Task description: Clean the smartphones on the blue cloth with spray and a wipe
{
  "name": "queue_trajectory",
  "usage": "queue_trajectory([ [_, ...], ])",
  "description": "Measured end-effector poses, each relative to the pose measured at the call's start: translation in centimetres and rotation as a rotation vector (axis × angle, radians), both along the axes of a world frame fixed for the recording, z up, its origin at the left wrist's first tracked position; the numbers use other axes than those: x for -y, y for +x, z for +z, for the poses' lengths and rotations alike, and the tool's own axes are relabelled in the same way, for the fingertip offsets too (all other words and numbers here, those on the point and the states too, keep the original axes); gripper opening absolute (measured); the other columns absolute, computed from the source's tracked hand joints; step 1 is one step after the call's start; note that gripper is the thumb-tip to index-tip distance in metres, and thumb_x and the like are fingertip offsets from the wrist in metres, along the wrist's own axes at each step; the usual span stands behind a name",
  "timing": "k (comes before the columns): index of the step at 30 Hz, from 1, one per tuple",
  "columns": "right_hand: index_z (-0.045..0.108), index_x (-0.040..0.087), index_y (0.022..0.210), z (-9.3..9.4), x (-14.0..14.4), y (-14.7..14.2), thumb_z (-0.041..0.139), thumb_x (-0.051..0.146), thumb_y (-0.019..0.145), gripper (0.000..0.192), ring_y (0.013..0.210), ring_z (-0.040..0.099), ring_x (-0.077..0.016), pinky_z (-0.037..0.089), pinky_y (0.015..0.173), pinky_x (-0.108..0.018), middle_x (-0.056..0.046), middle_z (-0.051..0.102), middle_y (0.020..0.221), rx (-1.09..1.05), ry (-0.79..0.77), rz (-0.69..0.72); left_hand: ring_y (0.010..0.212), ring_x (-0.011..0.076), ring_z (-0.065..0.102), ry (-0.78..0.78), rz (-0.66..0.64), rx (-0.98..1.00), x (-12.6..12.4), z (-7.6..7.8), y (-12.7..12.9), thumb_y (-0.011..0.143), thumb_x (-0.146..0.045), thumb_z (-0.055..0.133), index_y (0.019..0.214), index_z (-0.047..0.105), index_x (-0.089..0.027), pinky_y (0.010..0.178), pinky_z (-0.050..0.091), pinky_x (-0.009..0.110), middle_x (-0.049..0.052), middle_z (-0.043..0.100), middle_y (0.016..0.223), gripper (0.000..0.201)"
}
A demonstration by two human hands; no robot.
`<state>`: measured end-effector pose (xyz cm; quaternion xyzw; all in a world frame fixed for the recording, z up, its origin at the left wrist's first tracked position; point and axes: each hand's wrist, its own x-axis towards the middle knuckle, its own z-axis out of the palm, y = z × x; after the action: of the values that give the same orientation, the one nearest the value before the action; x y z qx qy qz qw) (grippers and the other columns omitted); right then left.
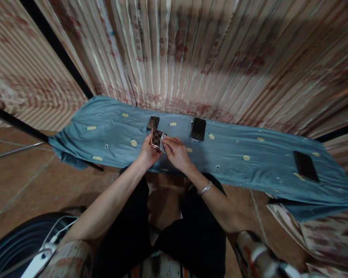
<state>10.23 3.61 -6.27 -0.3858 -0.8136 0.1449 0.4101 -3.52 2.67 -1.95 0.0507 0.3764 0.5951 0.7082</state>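
Both hands meet at the picture's centre: the left hand (149,152) has its grip closed around a small checkered case (156,138), while the right hand (176,152) pinches a white cloth (162,143) against the case's face. How the left fingers sit behind the case is hidden. At twelve o'clock from the case lies a dark phone (153,123), partly covered by it; at two o'clock a second black phone (198,129); at four o'clock, well apart, a third phone (306,166), all on the blue-clothed table (110,135).
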Motion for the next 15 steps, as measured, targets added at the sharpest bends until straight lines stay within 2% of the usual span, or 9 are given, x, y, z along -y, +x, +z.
queue_trajectory([
  [5, 0.072, 0.018, 0.129, -1.4, 2.6, -1.4, 0.043, 0.017, 0.101, 0.040, 0.130, 0.063, -0.0248, 0.048, 0.117, -0.045, -0.012, 0.070, 0.139, 0.022, 0.021, -0.030, 0.058, 0.0147, 0.065, -0.007, 0.035, 0.018, 0.8, -1.3, -0.5, 0.102, -0.033, 0.044, 0.095, 0.073, -0.015, 0.062, 0.053, 0.025, 0.002, 0.073, 0.068, 0.034],
  [9, 0.064, 0.018, 0.142, -2.5, 4.1, -2.1, 0.040, 0.018, 0.100, 0.048, 0.141, 0.055, -0.0259, 0.042, 0.124, -0.050, -0.013, 0.063, 0.149, -0.016, 0.011, -0.079, 0.062, 0.0154, 0.068, -0.014, 0.054, -0.013, 1.3, -1.5, 0.0, 0.102, -0.032, 0.043, 0.096, 0.073, -0.015, 0.070, 0.055, 0.025, 0.002, 0.073, 0.068, 0.035],
  [11, 0.062, 0.020, 0.145, -2.4, 4.0, -2.2, 0.039, 0.017, 0.100, 0.050, 0.143, 0.053, -0.0256, 0.040, 0.125, -0.051, -0.012, 0.062, 0.151, -0.016, -0.021, -0.056, 0.062, 0.0149, 0.068, -0.027, 0.059, -0.031, 1.8, -1.5, 0.2, 0.102, -0.032, 0.043, 0.096, 0.073, -0.016, 0.070, 0.055, 0.025, 0.001, 0.073, 0.069, 0.034],
  [15, 0.059, 0.015, 0.148, -1.6, 3.0, -2.4, 0.037, 0.016, 0.099, 0.053, 0.147, 0.050, -0.0276, 0.037, 0.127, -0.052, -0.016, 0.056, 0.156, 0.007, -0.065, -0.077, 0.074, 0.0154, 0.072, -0.014, 0.048, -0.047, 2.6, -1.8, 0.3, 0.102, -0.032, 0.045, 0.106, 0.074, -0.018, 0.077, 0.056, 0.024, 0.001, 0.076, 0.076, 0.032],
])
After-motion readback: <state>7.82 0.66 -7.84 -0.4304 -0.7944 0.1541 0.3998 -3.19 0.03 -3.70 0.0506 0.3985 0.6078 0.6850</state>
